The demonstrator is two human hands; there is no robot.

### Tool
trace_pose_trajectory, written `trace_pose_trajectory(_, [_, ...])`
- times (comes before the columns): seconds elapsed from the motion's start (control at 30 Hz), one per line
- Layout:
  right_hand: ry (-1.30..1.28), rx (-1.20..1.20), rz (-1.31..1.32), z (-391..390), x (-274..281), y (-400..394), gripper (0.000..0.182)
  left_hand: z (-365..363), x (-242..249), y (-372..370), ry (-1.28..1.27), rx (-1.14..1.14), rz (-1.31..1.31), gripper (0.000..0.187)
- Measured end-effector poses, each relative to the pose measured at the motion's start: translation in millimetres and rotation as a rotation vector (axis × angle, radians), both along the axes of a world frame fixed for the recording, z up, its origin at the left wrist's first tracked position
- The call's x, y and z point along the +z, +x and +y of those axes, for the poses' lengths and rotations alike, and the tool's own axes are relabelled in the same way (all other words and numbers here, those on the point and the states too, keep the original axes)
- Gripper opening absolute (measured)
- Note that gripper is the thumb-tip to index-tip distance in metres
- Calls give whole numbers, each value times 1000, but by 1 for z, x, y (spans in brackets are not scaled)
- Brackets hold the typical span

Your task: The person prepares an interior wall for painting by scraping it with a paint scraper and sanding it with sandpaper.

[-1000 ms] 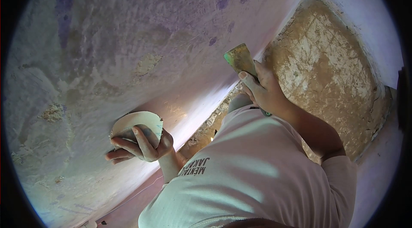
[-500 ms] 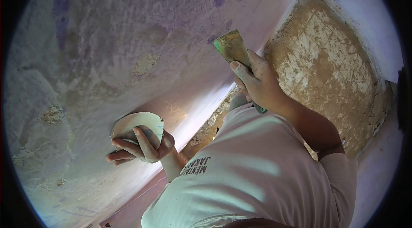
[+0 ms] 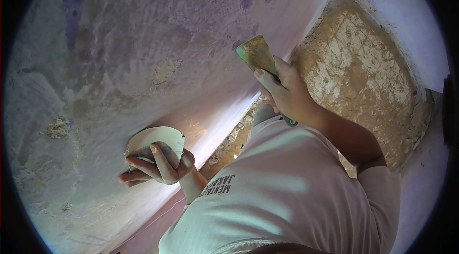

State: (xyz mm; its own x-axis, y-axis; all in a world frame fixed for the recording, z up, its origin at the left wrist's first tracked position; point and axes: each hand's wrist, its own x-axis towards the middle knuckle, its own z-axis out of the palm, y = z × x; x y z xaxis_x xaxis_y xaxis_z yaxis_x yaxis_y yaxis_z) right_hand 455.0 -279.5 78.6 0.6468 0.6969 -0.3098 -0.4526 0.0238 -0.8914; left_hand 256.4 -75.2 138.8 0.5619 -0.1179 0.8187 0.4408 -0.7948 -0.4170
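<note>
Mottled wall; right fingers hold scraper, left fingers rounded sheet.

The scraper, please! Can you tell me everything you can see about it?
The scraper has a flat, wide blade that looks like metal, stained brownish and dull, with a bright green patch by its end. Below the hand, the end of a dark handle pokes out, with a little green ring. The right hand grips it, thumb along the blade's lower part. It's tilted, blade pointing up and left in the picture, in front of the wall. I can't tell if it touches the wall.
</note>
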Motion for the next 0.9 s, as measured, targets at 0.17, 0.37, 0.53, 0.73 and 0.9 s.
trace_pose_trajectory(0.17, [45,-40,-45,-2,0,-6,18,-1,-1,-4,-16,4,-8,52])
trace_pose_trajectory(0.37, [26,-37,34,2,-1,4,17,1,-2,-6,-12,5,-10,54])
trace_pose_trajectory(0.53, [16,-52,29,-9,-10,-5,16,3,-2,-5,-13,1,0,56])
trace_pose_trajectory(0.73, [23,-53,-12,4,4,7,16,2,-2,-5,-8,20,2,55])
trace_pose_trajectory(0.9, [-11,-9,-70,-1,-3,8,17,1,-1,-2,35,0,-7,50])
